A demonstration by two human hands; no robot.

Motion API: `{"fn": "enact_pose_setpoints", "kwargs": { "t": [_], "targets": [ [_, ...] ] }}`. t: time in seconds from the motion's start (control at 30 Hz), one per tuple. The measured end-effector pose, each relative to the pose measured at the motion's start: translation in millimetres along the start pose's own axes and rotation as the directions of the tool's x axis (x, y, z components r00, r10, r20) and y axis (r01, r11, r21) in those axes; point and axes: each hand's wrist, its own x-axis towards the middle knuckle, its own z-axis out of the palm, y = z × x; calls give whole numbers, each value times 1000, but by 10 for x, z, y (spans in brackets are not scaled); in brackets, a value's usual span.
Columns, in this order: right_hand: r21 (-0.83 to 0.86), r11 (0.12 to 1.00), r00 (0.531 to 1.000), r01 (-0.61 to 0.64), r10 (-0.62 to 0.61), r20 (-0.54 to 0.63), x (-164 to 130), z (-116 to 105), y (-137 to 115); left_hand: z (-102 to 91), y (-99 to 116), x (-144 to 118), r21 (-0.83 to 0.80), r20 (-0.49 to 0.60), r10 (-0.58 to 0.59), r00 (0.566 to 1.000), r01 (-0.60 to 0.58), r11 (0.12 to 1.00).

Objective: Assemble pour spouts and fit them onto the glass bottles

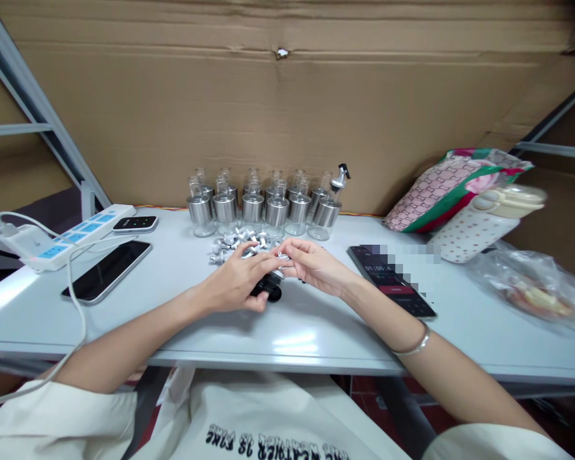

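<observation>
My left hand (242,278) has its fingers curled around black spout parts (271,285), with the thumb low beside them. Whether all of these black pieces are in the hand or some lie on the table is hard to tell. My right hand (319,265) pinches a small silver pour spout (282,256) where the fingertips of both hands meet. Just behind the hands lies a pile of silver pour spouts (239,239). Beyond it stand several glass bottles with metal sleeves (253,207). One bottle at the right end carries a silver and black pourer (339,177).
At left lie a power strip (89,233) with a white cable, a small black device (135,223) and a phone (108,271). At right are another phone (395,281), a patterned bag (441,191), a tilted spotted bottle (479,227) and a clear plastic bag (536,291). Cardboard (287,115) stands behind.
</observation>
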Motion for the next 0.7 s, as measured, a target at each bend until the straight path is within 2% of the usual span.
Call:
{"fn": "enact_pose_setpoints", "kwargs": {
  "t": [0.1,0.33,0.57,0.7],
  "targets": [
    [-6,1000,1000,-3,3,1,-6,8,-2,-7,-1,8,7,3,34,999,-34,999],
    [-4,1000,999,-25,25,25,-10,29,1,10,-1,-8,32,45,-2,999,0,999],
    [17,999,998,-37,37,42,0,31,23,-6,27,9,94,-11,40,999,-39,995],
    [17,999,998,-44,43,55,-3,22,24,-15,41,17,125,8,31,999,-32,992]
  ]
}}
